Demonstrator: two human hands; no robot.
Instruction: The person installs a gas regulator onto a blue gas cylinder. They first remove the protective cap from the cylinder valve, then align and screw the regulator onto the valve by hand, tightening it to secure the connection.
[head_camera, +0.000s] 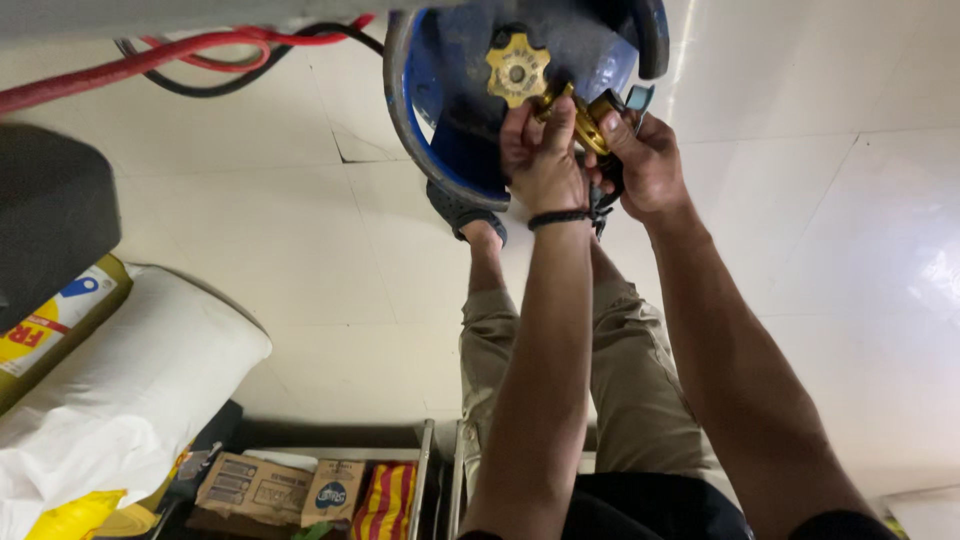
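Brass fitting (590, 120) sits at one o'clock on the blue gas cylinder (440, 150), just beside its yellow handwheel (517, 68), with the left hand (543, 160) pinching its inner end and the right hand (645, 160) curled around its outer end, steadying it.

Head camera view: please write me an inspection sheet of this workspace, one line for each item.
Surface: pale tiled floor, a crack beside the cylinder.
Job's things: blue gas cylinder with yellow valve knob; brass fitting at the valve.
Clutter: white sack, yellow bag, cardboard boxes at lower left.
Hands: left hand and right hand both grip the brass fitting.
Cables: red hose and black hose on the floor at upper left.
Surroundings: the person's sandal beside the cylinder; metal rails at the bottom edge.
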